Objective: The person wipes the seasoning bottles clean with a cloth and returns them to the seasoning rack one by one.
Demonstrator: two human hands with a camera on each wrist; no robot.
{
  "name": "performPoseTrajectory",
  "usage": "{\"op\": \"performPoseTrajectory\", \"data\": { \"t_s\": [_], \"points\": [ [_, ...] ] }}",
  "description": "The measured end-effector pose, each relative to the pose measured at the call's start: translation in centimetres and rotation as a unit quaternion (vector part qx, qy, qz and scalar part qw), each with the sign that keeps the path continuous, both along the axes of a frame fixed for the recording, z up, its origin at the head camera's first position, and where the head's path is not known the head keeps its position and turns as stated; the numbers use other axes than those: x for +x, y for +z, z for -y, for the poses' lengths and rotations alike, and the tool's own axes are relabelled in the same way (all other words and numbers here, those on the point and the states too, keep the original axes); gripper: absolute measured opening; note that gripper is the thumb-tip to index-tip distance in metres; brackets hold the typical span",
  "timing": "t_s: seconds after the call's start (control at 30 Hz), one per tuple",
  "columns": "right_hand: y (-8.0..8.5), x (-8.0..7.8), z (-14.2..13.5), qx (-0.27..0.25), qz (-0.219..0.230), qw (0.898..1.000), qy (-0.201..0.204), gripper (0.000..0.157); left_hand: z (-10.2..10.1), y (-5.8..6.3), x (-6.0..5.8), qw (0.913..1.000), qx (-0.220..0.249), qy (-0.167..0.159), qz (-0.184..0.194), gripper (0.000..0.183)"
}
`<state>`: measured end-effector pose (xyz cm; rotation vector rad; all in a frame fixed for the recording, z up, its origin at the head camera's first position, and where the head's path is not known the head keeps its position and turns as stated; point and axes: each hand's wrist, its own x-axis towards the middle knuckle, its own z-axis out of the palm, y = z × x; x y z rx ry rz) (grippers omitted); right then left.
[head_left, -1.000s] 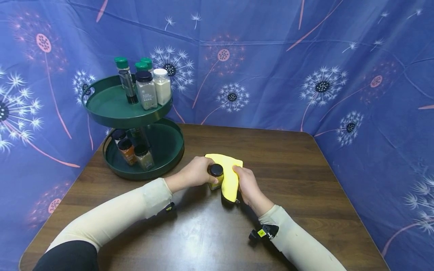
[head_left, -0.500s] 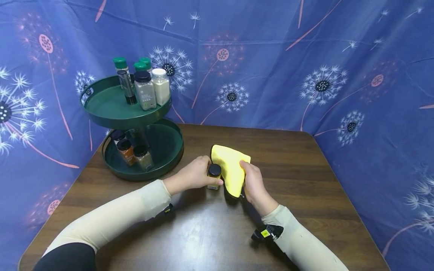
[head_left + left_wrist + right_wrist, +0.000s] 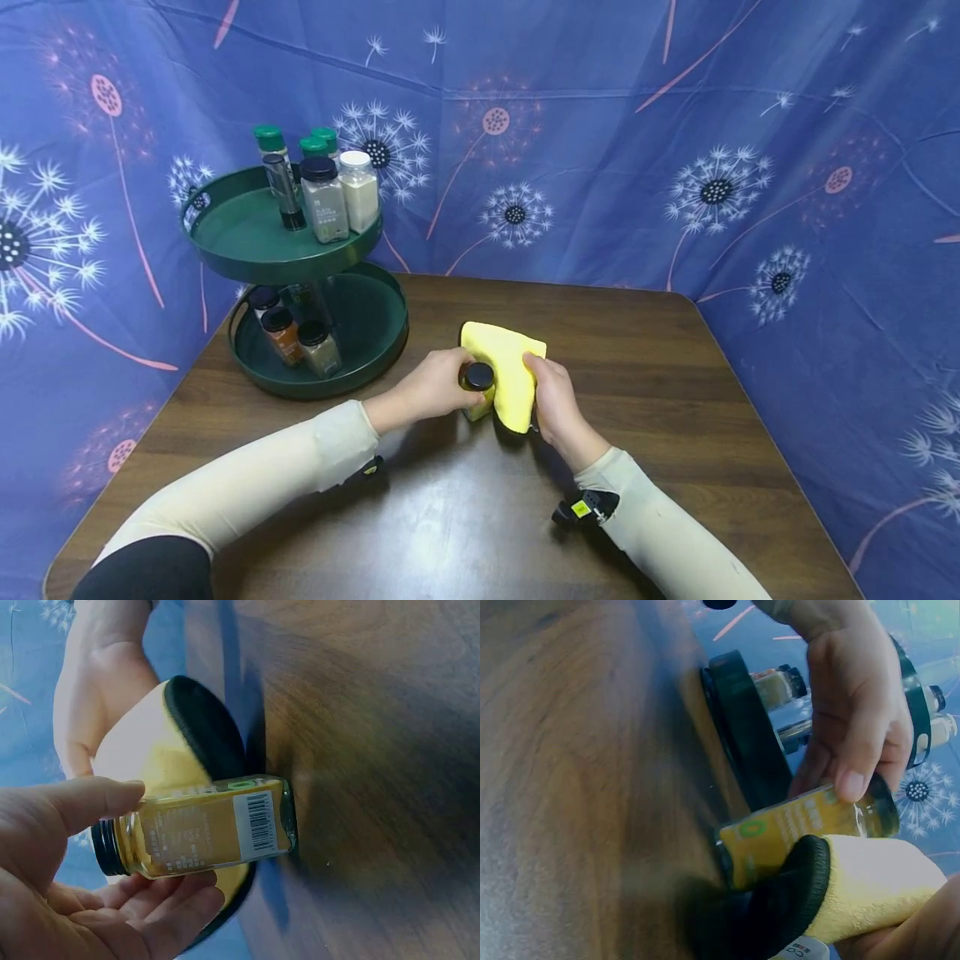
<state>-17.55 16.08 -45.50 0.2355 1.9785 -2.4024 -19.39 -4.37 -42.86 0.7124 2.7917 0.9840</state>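
Note:
My left hand [image 3: 435, 385] grips a square glass spice jar [image 3: 202, 832] by its upper part, thumb on one side and fingers on the other. The jar has a black cap, yellow-brown contents and a barcode label. It stands close over the tabletop, its base near the wood. In my right hand [image 3: 558, 408] is a yellow cloth [image 3: 510, 375] with a black edge and dark underside, pinched with the thumb on top. The cloth lies against the jar's right side, and in the right wrist view [image 3: 870, 877] it overlaps part of the label.
A green two-tier round rack [image 3: 277, 267] stands at the back left of the wooden table [image 3: 637, 375]. Several spice jars and bottles, such as a white-capped jar [image 3: 359, 190] and an orange one [image 3: 282, 336], stand on its tiers. A blue dandelion-print curtain [image 3: 585, 150] hangs behind.
The cloth first swung up and right, off the jar, then came back left against its side. The left hand keeps its hold on the jar, which has shifted and tilted slightly.

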Motion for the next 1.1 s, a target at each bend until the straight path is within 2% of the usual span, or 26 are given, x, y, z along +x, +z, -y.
{"op": "performPoseTrajectory", "data": {
  "t_s": [0.13,0.23,0.33,0.43,0.53,0.63,0.73,0.93,1.0,1.1],
  "points": [
    [-1.1,0.1,0.3,0.025,0.022,0.999,0.028,0.032,0.1,0.4,0.1,0.9999,0.003,-0.013,0.006,0.040],
    [-1.6,0.5,0.7,0.017,0.025,0.999,0.016,0.032,0.1,0.4,0.0,0.9997,0.002,-0.020,0.011,0.037],
    [-0.9,1.1,1.0,-0.010,0.014,1.000,-0.006,0.034,0.0,0.3,-0.2,0.9996,-0.004,-0.026,0.013,0.036],
    [0.6,1.6,0.9,-0.050,-0.001,0.999,-0.018,0.036,-0.1,0.4,-0.4,0.9994,-0.018,-0.029,0.009,0.034],
    [1.9,1.7,0.7,-0.085,-0.016,0.996,-0.017,0.038,-0.1,0.7,-0.3,0.9992,-0.030,-0.027,0.007,0.033],
    [2.3,1.4,0.8,-0.099,-0.022,0.995,-0.006,0.039,0.0,1.0,-0.3,0.9992,-0.031,-0.025,0.009,0.032],
    [1.4,1.0,0.9,-0.080,-0.006,0.997,0.001,0.036,-0.1,1.2,-0.2,0.9990,-0.032,-0.027,0.012,0.031],
    [-2.2,0.8,1.1,0.022,0.034,0.999,0.021,0.033,0.0,1.3,-0.1,0.9989,-0.034,-0.024,0.021,0.031],
    [-2.3,0.9,1.1,0.031,0.035,0.999,0.026,0.034,0.0,1.3,-0.2,0.9990,-0.033,-0.021,0.022,0.032],
    [-1.0,0.9,1.0,0.011,0.037,0.999,0.022,0.034,-0.1,1.4,-0.1,0.9989,-0.035,-0.025,0.021,0.033]
  ]
}}
